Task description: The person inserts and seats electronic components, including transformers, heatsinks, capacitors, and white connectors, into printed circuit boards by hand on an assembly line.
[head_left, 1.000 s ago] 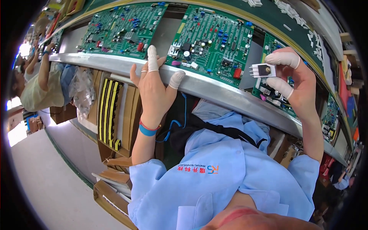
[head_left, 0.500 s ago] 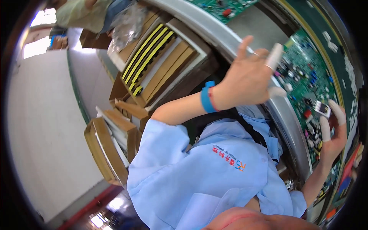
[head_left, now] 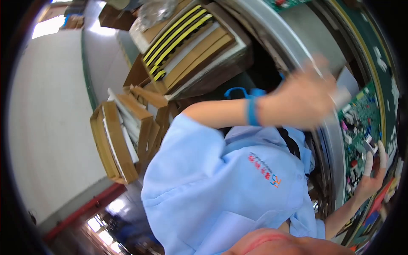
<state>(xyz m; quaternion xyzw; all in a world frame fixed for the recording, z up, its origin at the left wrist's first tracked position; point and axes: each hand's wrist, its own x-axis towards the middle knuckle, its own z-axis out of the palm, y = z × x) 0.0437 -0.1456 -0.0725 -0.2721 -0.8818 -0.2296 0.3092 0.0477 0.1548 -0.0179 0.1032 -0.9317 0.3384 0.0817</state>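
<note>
My left hand [head_left: 304,97] is over the grey metal bench edge [head_left: 335,148], smeared by motion. A white finger cot [head_left: 341,97] covers one fingertip, and a blue wristband [head_left: 252,111] with a blue cord circles the wrist. Whether those fingers hold anything cannot be made out. At the right, my right hand [head_left: 372,178] wears white cots on thumb and index finger. Their tips are at a small silver-and-black electronic component [head_left: 371,144], seemingly pinched over the green circuit board [head_left: 361,114]. That board is crowded with small parts.
Left of the bench, a box [head_left: 187,46] holds yellow-and-black strips and cardboard dividers. Clear plastic wrapping [head_left: 155,12] lies beyond it. Open cardboard cartons [head_left: 123,131] with white pieces stand farther left. Another board [head_left: 289,3] is at the top; a grey panel [head_left: 312,32] lies below it.
The view has shifted, with the bench sliding right and down. My left hand has moved right along the bench edge and blurred, from spread fingers before. My right hand stays by the component.
</note>
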